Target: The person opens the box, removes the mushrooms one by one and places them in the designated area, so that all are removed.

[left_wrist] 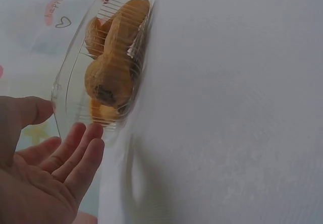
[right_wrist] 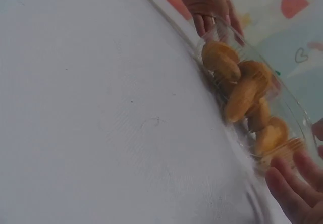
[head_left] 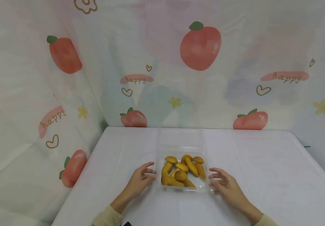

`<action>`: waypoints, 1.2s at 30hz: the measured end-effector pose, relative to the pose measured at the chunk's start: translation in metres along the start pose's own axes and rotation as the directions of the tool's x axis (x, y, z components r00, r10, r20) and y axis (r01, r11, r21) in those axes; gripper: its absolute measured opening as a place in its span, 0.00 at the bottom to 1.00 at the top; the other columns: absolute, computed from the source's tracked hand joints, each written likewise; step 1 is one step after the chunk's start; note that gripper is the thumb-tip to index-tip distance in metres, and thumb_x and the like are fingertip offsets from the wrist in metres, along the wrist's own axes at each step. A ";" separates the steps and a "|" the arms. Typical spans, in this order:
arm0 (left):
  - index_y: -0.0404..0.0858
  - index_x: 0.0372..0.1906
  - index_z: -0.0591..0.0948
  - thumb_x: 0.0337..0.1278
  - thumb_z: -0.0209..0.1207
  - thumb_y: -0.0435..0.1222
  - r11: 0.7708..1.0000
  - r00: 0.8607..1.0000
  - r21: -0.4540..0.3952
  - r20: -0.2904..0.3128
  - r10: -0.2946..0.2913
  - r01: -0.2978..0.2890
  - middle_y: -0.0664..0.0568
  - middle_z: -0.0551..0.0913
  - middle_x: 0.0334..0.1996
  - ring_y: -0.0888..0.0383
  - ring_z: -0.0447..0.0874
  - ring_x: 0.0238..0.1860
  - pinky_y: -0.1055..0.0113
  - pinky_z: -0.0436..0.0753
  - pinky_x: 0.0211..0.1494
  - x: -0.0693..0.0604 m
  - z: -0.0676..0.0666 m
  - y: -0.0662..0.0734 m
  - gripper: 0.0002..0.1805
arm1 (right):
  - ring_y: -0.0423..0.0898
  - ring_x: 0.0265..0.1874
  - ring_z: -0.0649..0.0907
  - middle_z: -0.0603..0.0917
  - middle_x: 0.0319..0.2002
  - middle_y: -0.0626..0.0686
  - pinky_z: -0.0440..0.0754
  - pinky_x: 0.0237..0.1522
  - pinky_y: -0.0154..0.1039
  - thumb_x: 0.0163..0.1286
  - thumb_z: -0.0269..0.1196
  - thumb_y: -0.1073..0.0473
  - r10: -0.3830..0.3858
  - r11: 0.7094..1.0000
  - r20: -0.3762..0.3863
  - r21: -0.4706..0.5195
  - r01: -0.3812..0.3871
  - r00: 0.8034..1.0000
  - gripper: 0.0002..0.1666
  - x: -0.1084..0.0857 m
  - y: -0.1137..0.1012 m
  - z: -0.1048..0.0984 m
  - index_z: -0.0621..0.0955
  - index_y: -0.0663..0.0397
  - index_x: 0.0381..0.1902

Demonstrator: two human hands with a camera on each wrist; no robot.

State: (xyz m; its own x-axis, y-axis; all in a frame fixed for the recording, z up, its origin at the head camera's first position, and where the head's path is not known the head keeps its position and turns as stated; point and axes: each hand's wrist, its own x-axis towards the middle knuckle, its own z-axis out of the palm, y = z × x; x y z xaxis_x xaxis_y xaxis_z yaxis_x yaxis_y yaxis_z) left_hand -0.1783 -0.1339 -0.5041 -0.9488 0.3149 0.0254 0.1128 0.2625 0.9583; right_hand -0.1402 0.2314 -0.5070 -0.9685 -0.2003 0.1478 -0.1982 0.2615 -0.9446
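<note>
A clear plastic clamshell box (head_left: 204, 187) sits on the table with its lid (head_left: 180, 139) folded back behind it. Inside lie several yellow-brown mushrooms (head_left: 192, 166), some upright against the side, others lying across each other. My left hand (head_left: 139, 180) is at the box's left side; in the left wrist view its thumb meets the rim while the loosely extended fingers (left_wrist: 83, 168) lie near the ribbed wall. On the opposite side is my right hand (head_left: 227, 186), fingers (right_wrist: 290, 191) loosely bent close to the wall. Whether these fingertips touch it is hard to tell.
A white cloth covers the table (head_left: 252, 157). Behind it and to the left hang pale curtains (head_left: 162, 40) printed with peaches, hearts and the word "happy". A small dark object (head_left: 127, 223) shows at the bottom edge by the left sleeve.
</note>
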 end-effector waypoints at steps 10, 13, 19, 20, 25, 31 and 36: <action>0.31 0.68 0.72 0.71 0.55 0.30 0.994 0.999 0.110 -0.036 0.031 -0.027 0.34 0.84 0.51 0.44 0.88 0.48 0.71 0.86 0.52 0.006 -0.015 0.003 0.24 | 0.36 0.37 0.86 0.84 0.46 0.64 0.86 0.34 0.35 0.74 0.58 0.69 -0.109 0.990 0.044 -0.088 0.112 0.993 0.26 0.007 0.001 -0.015 0.67 0.73 0.67; 0.31 0.66 0.75 0.70 0.54 0.28 0.995 0.996 0.095 -0.084 0.034 -0.025 0.34 0.84 0.52 0.41 0.88 0.50 0.66 0.87 0.55 0.009 -0.020 0.006 0.22 | 0.35 0.39 0.86 0.83 0.48 0.68 0.86 0.38 0.31 0.75 0.57 0.69 -0.112 0.986 0.049 -0.118 0.117 0.993 0.26 0.010 -0.002 -0.021 0.68 0.72 0.67; 0.34 0.65 0.77 0.70 0.54 0.27 0.996 0.986 0.085 -0.159 0.053 -0.040 0.34 0.84 0.53 0.40 0.87 0.51 0.71 0.84 0.53 0.014 -0.028 0.016 0.21 | 0.32 0.42 0.85 0.83 0.50 0.68 0.84 0.43 0.27 0.75 0.57 0.68 -0.124 0.970 0.040 -0.205 0.130 0.991 0.24 0.016 -0.009 -0.032 0.71 0.70 0.66; 0.35 0.65 0.77 0.70 0.54 0.27 0.995 0.984 0.082 -0.166 0.063 -0.050 0.34 0.84 0.53 0.39 0.87 0.52 0.72 0.84 0.53 0.015 -0.029 0.018 0.21 | 0.30 0.43 0.84 0.83 0.51 0.67 0.84 0.43 0.27 0.75 0.58 0.67 -0.126 0.966 0.034 -0.222 0.131 0.991 0.24 0.017 -0.010 -0.034 0.71 0.69 0.66; 0.37 0.65 0.77 0.71 0.56 0.28 0.989 0.971 0.093 -0.197 0.132 -0.116 0.36 0.84 0.54 0.36 0.84 0.56 0.76 0.81 0.54 0.022 -0.036 0.030 0.21 | 0.26 0.48 0.81 0.83 0.53 0.66 0.84 0.44 0.26 0.74 0.60 0.66 -0.138 0.952 0.002 -0.275 0.133 0.990 0.24 0.024 -0.017 -0.038 0.73 0.65 0.66; 0.35 0.66 0.76 0.70 0.58 0.30 0.978 0.958 0.124 -0.211 0.193 -0.170 0.39 0.84 0.54 0.40 0.86 0.54 0.75 0.82 0.55 0.032 -0.037 0.040 0.22 | 0.33 0.51 0.83 0.82 0.58 0.67 0.82 0.48 0.25 0.76 0.59 0.62 -0.125 0.942 -0.003 -0.315 0.118 0.992 0.25 0.032 -0.027 -0.040 0.73 0.64 0.67; 0.37 0.69 0.75 0.71 0.59 0.34 0.964 0.962 0.194 -0.170 0.213 -0.180 0.41 0.83 0.58 0.44 0.85 0.55 0.60 0.83 0.60 0.040 -0.032 0.044 0.24 | 0.55 0.54 0.83 0.81 0.59 0.66 0.81 0.49 0.24 0.77 0.59 0.58 -0.092 0.937 -0.007 -0.340 0.084 0.996 0.26 0.039 -0.034 -0.038 0.72 0.62 0.69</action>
State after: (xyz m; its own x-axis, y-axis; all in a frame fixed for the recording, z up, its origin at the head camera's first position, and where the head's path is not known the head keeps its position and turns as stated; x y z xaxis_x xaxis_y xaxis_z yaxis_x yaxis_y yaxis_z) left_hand -0.2210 -0.1387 -0.4524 -0.9389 0.2043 0.2772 0.3364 0.3733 0.8646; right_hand -0.1767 0.2510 -0.4582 -0.9473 -0.2168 0.2359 -0.3181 0.5493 -0.7727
